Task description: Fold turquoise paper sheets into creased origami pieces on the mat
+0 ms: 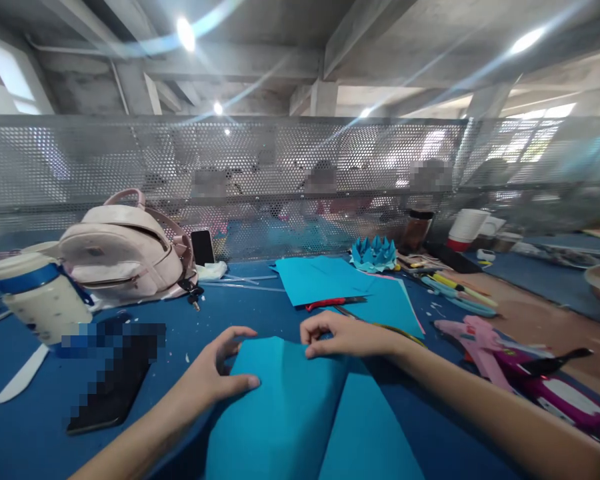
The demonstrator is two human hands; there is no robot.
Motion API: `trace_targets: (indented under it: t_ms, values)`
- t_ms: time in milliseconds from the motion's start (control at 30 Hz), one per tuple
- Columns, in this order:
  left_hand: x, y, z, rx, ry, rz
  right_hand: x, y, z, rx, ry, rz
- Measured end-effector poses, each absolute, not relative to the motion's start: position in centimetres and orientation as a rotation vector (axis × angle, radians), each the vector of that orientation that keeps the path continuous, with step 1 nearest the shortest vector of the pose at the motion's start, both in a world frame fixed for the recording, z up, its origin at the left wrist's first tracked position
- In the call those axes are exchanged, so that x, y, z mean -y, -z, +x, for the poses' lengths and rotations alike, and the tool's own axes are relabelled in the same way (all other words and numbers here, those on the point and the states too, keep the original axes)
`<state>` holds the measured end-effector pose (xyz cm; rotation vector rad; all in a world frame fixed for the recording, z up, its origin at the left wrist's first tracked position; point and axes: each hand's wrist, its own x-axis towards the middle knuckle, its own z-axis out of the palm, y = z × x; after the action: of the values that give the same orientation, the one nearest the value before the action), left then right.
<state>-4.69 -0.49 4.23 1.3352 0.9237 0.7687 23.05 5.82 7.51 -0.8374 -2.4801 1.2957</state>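
Nearest the camera, a blue paper sheet (300,413) lies on the blue table (40,427) with a long crease already running down it, so the folding looks begun but far from finished: it is still one large, flat piece. The left hand (215,373) pinches its upper left edge between thumb and fingers; the right hand (345,337) presses curled fingertips on the top edge. Beyond lie more blue sheets (325,280), unfolded, and a finished folded paper flower (374,254).
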Motion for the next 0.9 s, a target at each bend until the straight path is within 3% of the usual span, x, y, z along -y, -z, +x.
trace_targets:
  t_ms: [200, 367, 533, 667, 900]
  values:
    - [0.1, -1.8, -5.0, -1.199, -0.769, 1.436, -7.1, -6.1, 21.9, 2.455, -1.422, -0.908]
    - [-0.1, -0.1, -4.7, -1.195, -0.867, 1.462, -6.9, -4.2, 18.7, 2.488, -1.155, -1.001]
    - [-1.6, -1.7, -5.6, -1.353, -0.775, 1.760, -8.1, -3.0, 17.1, 2.582, -0.957, -0.842]
    - [-3.7, -2.1, -5.7, -1.238, -0.822, 1.853, -9.0, -2.8, 16.3, 2.678, -0.851, -0.744]
    - [-4.6, 0.0, -4.5, -1.130, -0.805, 1.789, -8.8, -0.6, 16.3, 2.609, -0.969, -0.736]
